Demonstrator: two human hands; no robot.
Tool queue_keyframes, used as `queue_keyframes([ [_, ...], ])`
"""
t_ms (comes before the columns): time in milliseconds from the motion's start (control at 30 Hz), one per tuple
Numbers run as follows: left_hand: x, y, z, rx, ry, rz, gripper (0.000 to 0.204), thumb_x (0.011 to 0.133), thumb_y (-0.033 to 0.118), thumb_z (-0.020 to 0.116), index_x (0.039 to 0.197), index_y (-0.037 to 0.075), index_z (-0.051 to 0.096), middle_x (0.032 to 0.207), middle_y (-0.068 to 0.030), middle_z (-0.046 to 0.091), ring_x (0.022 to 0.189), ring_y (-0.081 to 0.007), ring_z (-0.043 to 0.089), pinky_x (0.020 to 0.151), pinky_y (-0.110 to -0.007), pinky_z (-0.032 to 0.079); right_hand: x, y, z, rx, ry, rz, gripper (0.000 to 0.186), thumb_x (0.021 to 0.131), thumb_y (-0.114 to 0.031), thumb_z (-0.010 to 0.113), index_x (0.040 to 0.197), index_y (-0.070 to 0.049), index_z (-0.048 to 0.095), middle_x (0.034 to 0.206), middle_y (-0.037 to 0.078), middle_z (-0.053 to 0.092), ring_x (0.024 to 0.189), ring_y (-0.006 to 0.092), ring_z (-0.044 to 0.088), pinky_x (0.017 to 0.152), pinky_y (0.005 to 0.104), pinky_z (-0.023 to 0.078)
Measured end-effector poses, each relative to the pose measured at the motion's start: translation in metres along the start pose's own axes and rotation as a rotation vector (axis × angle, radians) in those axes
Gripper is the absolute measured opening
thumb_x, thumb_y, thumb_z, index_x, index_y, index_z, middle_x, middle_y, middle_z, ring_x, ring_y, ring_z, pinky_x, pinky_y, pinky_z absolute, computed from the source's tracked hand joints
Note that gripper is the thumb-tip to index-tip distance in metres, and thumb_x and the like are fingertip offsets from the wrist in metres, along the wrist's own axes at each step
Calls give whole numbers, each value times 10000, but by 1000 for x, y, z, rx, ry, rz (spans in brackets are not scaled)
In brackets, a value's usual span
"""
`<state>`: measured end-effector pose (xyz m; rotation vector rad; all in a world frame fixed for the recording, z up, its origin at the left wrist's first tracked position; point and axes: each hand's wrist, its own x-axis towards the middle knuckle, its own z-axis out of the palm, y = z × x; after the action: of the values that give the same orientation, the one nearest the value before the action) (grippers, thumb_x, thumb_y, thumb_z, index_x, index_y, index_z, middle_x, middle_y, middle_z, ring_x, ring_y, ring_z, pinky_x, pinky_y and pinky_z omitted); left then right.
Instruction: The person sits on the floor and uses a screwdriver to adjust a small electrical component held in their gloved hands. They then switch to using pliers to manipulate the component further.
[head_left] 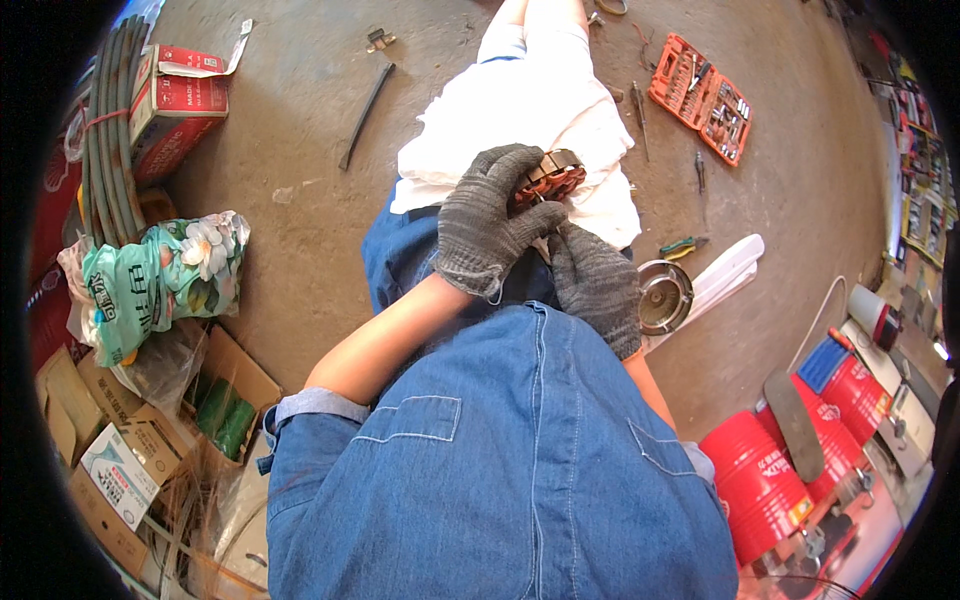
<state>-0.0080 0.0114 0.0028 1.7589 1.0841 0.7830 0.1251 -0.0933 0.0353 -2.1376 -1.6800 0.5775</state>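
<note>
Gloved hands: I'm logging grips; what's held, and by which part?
The left hand holds a copper-wound metal part by its left side; whether the right hand does cannot be told.

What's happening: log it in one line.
left hand: gripping copper-wound ring | right hand: close beside ring | tool case: open on floor

Over here I see white print on a red carton (190, 98), well out to the left of and beyond the gloved left hand (490, 215). Closer in but lower, a teal bag (125, 300) carries large dark characters. Farther down, a white label (120, 475) on a cardboard box (95, 515) has dark and red lettering. Below and right of the right hand (597, 280), a red drum (750, 485) bears pale lettering.
</note>
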Motion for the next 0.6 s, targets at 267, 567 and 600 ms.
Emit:
queue_keyframes([
  [267, 3, -6, 10, -61, -11, -85, 593, 735, 215, 814, 1249, 24, 588, 1120, -180, 585, 1032, -337, 597, 950, -406, 490, 2, 7, 8, 140, 31, 23, 303, 959, -213, 612, 1202, -40, 662, 997, 183, 711, 894, 307, 701, 777, 406, 545],
  [567, -3, -10, 6, 19, -29, 57, 584, 782, 146, 734, 1318, 20, 536, 1175, -173, 559, 1118, -305, 561, 983, -393, 476, -10, 21, 22, 542, -53, 66, 332, 945, -164, 630, 1231, 4, 641, 1100, 227, 689, 1035, 305, 688, 892, 374, 525],
  [600, -4, -9, 7, 13, -40, 55, 587, 783, 150, 735, 1319, 21, 534, 1184, -174, 559, 1128, -307, 556, 990, -396, 470, -12, 23, 22, 611, -80, 108, 338, 941, -160, 633, 1233, 10, 638, 1115, 229, 686, 1053, 306, 684, 906, 370, 520],
])
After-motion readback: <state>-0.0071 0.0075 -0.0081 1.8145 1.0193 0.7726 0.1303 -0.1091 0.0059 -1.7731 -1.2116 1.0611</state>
